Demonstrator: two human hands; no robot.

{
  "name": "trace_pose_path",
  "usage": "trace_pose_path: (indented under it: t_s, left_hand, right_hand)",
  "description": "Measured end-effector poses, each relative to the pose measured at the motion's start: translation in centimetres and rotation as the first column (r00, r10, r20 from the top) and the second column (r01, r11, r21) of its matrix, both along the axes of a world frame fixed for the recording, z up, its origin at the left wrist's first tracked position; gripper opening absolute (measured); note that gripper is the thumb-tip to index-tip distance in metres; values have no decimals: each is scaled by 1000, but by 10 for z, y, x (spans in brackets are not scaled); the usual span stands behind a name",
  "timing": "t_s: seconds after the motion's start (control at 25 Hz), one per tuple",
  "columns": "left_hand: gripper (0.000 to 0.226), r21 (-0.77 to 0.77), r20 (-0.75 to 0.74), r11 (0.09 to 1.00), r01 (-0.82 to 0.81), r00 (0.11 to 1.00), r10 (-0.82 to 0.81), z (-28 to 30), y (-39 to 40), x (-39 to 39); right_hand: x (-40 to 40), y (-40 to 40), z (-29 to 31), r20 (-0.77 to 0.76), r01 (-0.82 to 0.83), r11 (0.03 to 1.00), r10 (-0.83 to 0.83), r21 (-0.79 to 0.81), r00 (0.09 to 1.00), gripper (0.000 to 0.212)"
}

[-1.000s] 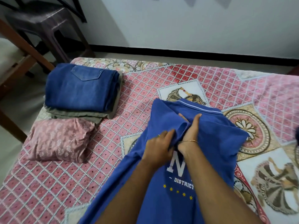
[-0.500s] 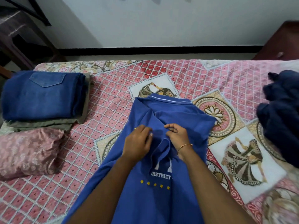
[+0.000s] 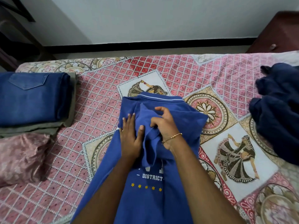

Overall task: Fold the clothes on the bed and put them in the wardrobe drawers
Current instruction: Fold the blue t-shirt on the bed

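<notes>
One blue polo shirt with white "DISTRICT" print (image 3: pixel 161 199) lies at the near middle of the patterned pink bed (image 3: pixel 103 97). Two folded garments, blue jeans (image 3: pixel 32 99) over grey cloth (image 3: pixel 40 126), sit at the left edge; one dark navy heap (image 3: pixel 278 113) at the right. Since before, the left hand (image 3: pixel 131 139) has flattened, fingers straight, pressing the shirt, while the right hand (image 3: pixel 165 125) pinches a fold.

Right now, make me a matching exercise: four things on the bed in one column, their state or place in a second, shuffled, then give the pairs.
Things
1. jeans
2. polo shirt
3. navy garment
4. pillow

States
A. unfolded heap at the bed's right edge
B. folded, on top of a grey-green garment
C. pink, lying in front of the folded stack
D. spread in the middle, left hand pressing flat, right hand pinching a fold

Pairs: 1-B, 2-D, 3-A, 4-C
</notes>
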State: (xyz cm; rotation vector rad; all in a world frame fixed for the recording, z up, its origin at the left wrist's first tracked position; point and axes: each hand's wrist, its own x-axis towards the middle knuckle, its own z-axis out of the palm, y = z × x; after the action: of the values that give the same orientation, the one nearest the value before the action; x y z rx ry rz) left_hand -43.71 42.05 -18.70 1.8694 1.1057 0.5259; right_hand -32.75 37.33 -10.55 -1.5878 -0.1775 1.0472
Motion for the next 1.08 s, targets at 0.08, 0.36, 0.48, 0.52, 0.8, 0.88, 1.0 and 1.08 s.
trace_pose_path:
  t_s: [0.08, 0.36, 0.48, 0.52, 0.8, 0.88, 1.0, 1.08]
  left_hand:
    - [109, 115, -333, 976, 186, 933, -139, 5, -8, 11]
    - [119, 168, -610, 882, 440, 749, -258, -11, 19, 23]
    - [98, 92, -642, 899, 428, 716, -275, -8, 29, 32]
    - [92, 71, -655, 908, 413, 706, -270, -7, 28, 36]
    - [108, 83, -731, 927, 366, 654, -193, -11, 29, 46]
    - [103, 76, -733, 934, 350, 655, -186, -11, 32, 49]
    - [99, 90, -708, 938, 334, 684, -176, -12, 33, 51]
    - [101, 153, -652, 939, 309, 746, -139, -14, 28, 41]
  right_hand:
    - [10, -10, -11, -11, 234, 965, -237, -114, 971, 32]
    - [7, -42, -45, 267, 123, 954, -47, -275, 963, 53]
    - [16, -26, -40, 459, 245, 951, -134, -191, 878, 41]
    - [19, -24, -41, 499, 276, 946, -159, -169, 852, 39]
    - [25, -42, -71, 408, 299, 913, -169, -278, 897, 34]
    - [25, -42, -71, 514, 255, 937, -100, -240, 852, 30]
    - [30, -45, -77, 626, 193, 922, 65, -335, 777, 14]
    - [25, -47, -80, 631, 177, 880, 163, -440, 758, 22]
